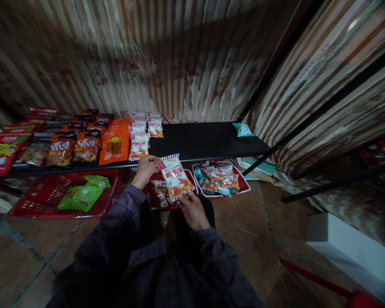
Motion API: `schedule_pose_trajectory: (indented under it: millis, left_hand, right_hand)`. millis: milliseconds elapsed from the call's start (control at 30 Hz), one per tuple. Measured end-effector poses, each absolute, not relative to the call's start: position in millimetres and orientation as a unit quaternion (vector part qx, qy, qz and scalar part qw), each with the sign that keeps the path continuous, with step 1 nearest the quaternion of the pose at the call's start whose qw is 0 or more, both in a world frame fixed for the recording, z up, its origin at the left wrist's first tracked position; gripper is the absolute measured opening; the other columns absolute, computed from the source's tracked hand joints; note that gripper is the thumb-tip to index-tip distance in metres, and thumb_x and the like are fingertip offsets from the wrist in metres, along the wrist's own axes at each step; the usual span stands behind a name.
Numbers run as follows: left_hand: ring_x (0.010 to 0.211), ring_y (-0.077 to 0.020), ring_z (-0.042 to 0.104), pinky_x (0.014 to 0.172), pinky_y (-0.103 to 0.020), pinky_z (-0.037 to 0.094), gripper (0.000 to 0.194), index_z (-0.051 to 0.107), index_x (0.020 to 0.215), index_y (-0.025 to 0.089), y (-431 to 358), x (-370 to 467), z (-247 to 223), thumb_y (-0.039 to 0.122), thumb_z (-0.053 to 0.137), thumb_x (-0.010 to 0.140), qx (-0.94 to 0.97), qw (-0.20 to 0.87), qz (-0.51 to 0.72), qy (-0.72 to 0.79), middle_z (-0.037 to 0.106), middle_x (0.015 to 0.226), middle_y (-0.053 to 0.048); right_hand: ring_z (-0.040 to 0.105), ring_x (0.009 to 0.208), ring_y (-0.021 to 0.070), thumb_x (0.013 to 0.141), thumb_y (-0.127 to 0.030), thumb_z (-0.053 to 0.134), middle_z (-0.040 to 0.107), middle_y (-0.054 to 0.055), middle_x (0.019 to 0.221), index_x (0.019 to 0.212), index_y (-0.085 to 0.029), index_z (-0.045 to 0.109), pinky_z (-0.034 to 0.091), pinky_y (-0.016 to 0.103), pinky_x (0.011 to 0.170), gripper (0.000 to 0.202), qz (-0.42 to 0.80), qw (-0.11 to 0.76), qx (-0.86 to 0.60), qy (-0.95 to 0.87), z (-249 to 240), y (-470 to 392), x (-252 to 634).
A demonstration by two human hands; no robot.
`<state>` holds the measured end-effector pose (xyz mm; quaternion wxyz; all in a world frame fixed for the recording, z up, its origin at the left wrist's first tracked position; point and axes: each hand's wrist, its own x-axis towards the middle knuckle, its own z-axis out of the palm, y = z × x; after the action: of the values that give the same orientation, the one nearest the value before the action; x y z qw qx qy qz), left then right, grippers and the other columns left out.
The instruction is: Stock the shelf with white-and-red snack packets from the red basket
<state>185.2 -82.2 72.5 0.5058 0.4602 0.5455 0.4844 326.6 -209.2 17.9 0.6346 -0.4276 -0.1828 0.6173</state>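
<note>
Black shelf [195, 141], striped curtain [179, 64] behind — tiled floor [244, 244]

Blk shelf [195, 143]: snack pkts [87, 147], teal pkt [243, 130] rt.

Two hands [144, 172] hold one white packet [177, 179] at centre, at least five alike [139, 146] just above left; three baskets [116, 188] run from left to centre right, one black shelf [195, 139] has one teal packet [244, 129] at right, one white box [349, 250] lies lower right
</note>
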Motion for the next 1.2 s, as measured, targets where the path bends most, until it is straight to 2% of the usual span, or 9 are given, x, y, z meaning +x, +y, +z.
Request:
schedule_pose_trajectory:
  millis: [400, 533, 633, 800, 867, 967, 1033, 1100, 1200]
  left_hand:
    - [0.055, -0.0094, 0.056, 0.048, -0.018, 0.044, 0.022, 0.061, 0.070, 0.014, -83, 180, 58, 0.033, 0.068, 0.061, 0.412, 0.549, 0.503, 0.526, 0.062, 0.063, -0.001]
    - [0.064, -0.0102, 0.058, 0.056, -0.021, 0.052, 0.025, 0.060, 0.073, 0.013, -89, 183, 66, 0.034, 0.069, 0.063, 0.417, 0.572, 0.506, 0.492, 0.062, 0.070, -0.002]
    - [0.069, -0.0110, 0.059, 0.062, -0.025, 0.054, 0.023, 0.060, 0.080, 0.013, -93, 187, 69, 0.029, 0.068, 0.065, 0.411, 0.573, 0.518, 0.484, 0.060, 0.077, -0.002]
    - [0.080, -0.0141, 0.061, 0.074, -0.029, 0.052, 0.039, 0.059, 0.104, 0.017, -96, 194, 63, 0.022, 0.068, 0.066, 0.470, 0.543, 0.504, 0.480, 0.062, 0.094, -0.006]
    - [0.087, -0.0165, 0.060, 0.080, -0.031, 0.049, 0.039, 0.062, 0.105, 0.018, -96, 196, 59, 0.022, 0.067, 0.067, 0.528, 0.497, 0.488, 0.487, 0.064, 0.096, -0.006]
    - [0.099, -0.0196, 0.056, 0.092, -0.034, 0.043, 0.025, 0.068, 0.094, 0.020, -97, 196, 55, 0.021, 0.064, 0.069, 0.591, 0.399, 0.479, 0.511, 0.064, 0.100, -0.005]
    - [0.102, -0.0202, 0.055, 0.094, -0.034, 0.041, 0.020, 0.070, 0.089, 0.021, -99, 197, 54, 0.021, 0.061, 0.070, 0.608, 0.362, 0.471, 0.526, 0.064, 0.101, -0.005]
    - [0.097, -0.0202, 0.057, 0.090, -0.033, 0.043, 0.020, 0.070, 0.088, 0.021, -100, 199, 53, 0.022, 0.060, 0.071, 0.599, 0.371, 0.467, 0.535, 0.065, 0.099, -0.006]
    - [0.087, -0.0186, 0.060, 0.079, -0.030, 0.047, 0.022, 0.069, 0.091, 0.020, -102, 202, 51, 0.027, 0.060, 0.072, 0.545, 0.468, 0.469, 0.513, 0.067, 0.092, -0.005]
  right_hand:
    - [0.057, 0.061, 0.0102, 0.050, -0.025, 0.082, 0.067, -0.002, 0.072, 0.076, -0.020, 0.066, 0.045, 0.021, 0.053, 0.031, 0.584, 0.652, -0.449, -0.182, 18, -208, 319]
    - [0.057, 0.061, 0.0101, 0.049, -0.025, 0.082, 0.068, -0.001, 0.076, 0.078, -0.020, 0.067, 0.046, 0.022, 0.054, 0.033, 0.583, 0.653, -0.451, -0.173, 20, -207, 320]
    - [0.057, 0.062, 0.0097, 0.050, -0.026, 0.082, 0.067, -0.001, 0.077, 0.080, -0.020, 0.067, 0.047, 0.022, 0.055, 0.034, 0.573, 0.663, -0.450, -0.171, 22, -208, 319]
    - [0.057, 0.062, 0.0108, 0.049, -0.029, 0.081, 0.066, -0.001, 0.075, 0.079, -0.020, 0.064, 0.048, 0.024, 0.060, 0.035, 0.543, 0.672, -0.469, -0.184, 23, -207, 314]
    - [0.057, 0.063, 0.0116, 0.052, -0.032, 0.079, 0.066, -0.002, 0.074, 0.081, -0.020, 0.063, 0.048, 0.025, 0.063, 0.035, 0.524, 0.670, -0.481, -0.213, 23, -206, 314]
    - [0.057, 0.066, 0.0136, 0.060, -0.036, 0.073, 0.065, -0.002, 0.074, 0.084, -0.021, 0.063, 0.047, 0.027, 0.065, 0.029, 0.473, 0.653, -0.515, -0.289, 21, -207, 316]
    - [0.056, 0.071, 0.0157, 0.067, -0.035, 0.068, 0.065, 0.000, 0.077, 0.082, -0.021, 0.065, 0.046, 0.028, 0.069, 0.021, 0.404, 0.633, -0.549, -0.366, 18, -208, 320]
    - [0.056, 0.076, 0.0175, 0.072, -0.032, 0.063, 0.063, 0.002, 0.081, 0.085, -0.021, 0.067, 0.045, 0.029, 0.072, 0.017, 0.310, 0.605, -0.580, -0.449, 14, -209, 324]
    - [0.054, 0.075, 0.0175, 0.080, -0.025, 0.054, 0.059, 0.005, 0.083, 0.105, -0.023, 0.066, 0.045, 0.029, 0.070, 0.028, 0.200, 0.553, -0.596, -0.547, 10, -211, 329]
